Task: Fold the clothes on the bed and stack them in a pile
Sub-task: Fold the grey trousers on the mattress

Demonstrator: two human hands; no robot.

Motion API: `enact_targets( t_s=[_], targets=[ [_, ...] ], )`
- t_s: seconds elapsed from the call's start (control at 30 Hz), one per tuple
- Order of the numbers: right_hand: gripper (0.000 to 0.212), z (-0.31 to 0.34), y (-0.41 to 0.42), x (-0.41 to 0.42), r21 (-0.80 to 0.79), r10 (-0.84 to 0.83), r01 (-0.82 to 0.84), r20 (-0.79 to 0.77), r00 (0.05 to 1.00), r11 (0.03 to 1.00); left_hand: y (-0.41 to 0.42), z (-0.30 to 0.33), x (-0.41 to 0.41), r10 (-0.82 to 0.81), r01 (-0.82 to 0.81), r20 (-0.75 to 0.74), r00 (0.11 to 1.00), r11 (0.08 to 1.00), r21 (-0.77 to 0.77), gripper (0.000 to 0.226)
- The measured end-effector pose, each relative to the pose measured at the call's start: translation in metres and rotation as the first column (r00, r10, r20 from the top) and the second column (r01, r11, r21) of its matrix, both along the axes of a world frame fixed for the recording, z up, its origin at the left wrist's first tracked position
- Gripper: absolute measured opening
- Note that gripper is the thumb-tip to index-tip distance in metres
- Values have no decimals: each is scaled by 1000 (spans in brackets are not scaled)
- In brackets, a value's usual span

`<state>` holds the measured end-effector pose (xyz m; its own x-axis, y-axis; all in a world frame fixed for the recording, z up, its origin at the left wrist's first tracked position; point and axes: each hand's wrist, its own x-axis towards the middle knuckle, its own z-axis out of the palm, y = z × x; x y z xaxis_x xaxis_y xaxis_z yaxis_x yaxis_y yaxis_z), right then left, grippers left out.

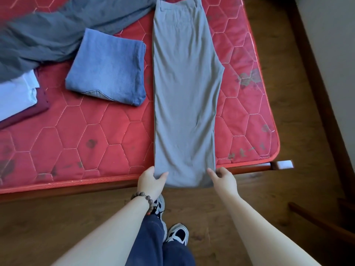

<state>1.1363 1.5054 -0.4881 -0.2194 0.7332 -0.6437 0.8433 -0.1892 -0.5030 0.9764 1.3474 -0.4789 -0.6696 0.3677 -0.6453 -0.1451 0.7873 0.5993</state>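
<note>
Your left hand [151,179]: you pinched the near left corner of the grey trousers [184,89], thumb on top.
Your right hand [222,176]: you gripped the near right corner, fingers curled.
Trousers: they lay lengthwise on the red mattress [96,135], hem overhanging its near edge.
Folded blue garment [109,68]: it sat just left of the trousers.

A red quilted mattress [99,135] lies on a wooden bed frame [249,167] above a wooden floor [269,217].
</note>
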Motion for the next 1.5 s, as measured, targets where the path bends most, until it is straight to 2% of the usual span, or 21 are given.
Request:
enact_targets(
  t_s=[0.13, 0.23, 0.27, 0.37, 0.4, 0.47, 0.53, 0.63, 0.7, 0.83, 0.93, 1.07, 1.23, 1.4, 1.5],
  targets=[
    [16, 16, -13, 22, -167, 100, -106, -45, 994, 980, -25, 15, 7, -77, 77, 136, 988, 997, 11, 21],
    [14, 32, -20, 30, -210, 138, -155, -95, 986, 965, -33, 33, 11, -124, 119, 96, 988, 992, 50, 13],
    [16, 39, -22, 31, -200, 146, -163, -96, 985, 966, -34, 39, 12, -101, 96, 73, 992, 993, 63, 15],
    [38, 62, -21, 33, -197, 85, -113, -146, 986, 974, -34, 63, 5, 4, -13, 71, 997, 992, 124, 48],
    [44, 70, -19, 35, -210, 42, -81, -184, 982, 974, -33, 70, 1, 36, -52, 111, 993, 988, 145, 44],
    [45, 86, -13, 40, -266, -31, -45, -274, 961, 963, -32, 88, -10, 103, -143, 216, 971, 973, 179, 32],
    [46, 103, -6, 46, -331, -45, -75, -340, 940, 941, -31, 109, -19, 104, -176, 303, 947, 959, 222, 26],
    [48, 129, 5, 48, -384, -13, -157, -406, 914, 910, -29, 135, -25, -49, -14, 225, 973, 963, 270, 26],
    [37, 143, 14, 44, -381, -10, -180, -447, 894, 907, -22, 149, -28, -86, 41, 136, 987, 952, 304, 28],
    [11, 162, 43, 21, -306, -69, -105, -508, 858, 946, 6, 163, -46, -10, 13, -12, 1000, 937, 349, 17],
    [10, 168, 71, -2, -248, -126, -22, -567, 814, 968, 32, 165, -68, 47, -31, -28, 999, 911, 411, 14],
    [13, 167, 105, -40, -245, -166, 10, -628, 760, 969, 68, 154, -98, 77, -85, 37, 996, 859, 505, 24],
    [26, 153, 140, -89, -256, -221, 68, -637, 738, 964, 110, 132, -132, 98, -151, 123, 988, 806, 572, 45],
    [56, 123, 161, -129, -151, -110, 41, -487, 866, 988, 142, 93, -160, 34, -111, 171, 985, 878, 466, 56],
    [71, 95, 169, -140, -180, -42, -24, -356, 933, 983, 150, 61, -167, -15, -81, 236, 972, 918, 388, 59]
  ],
)
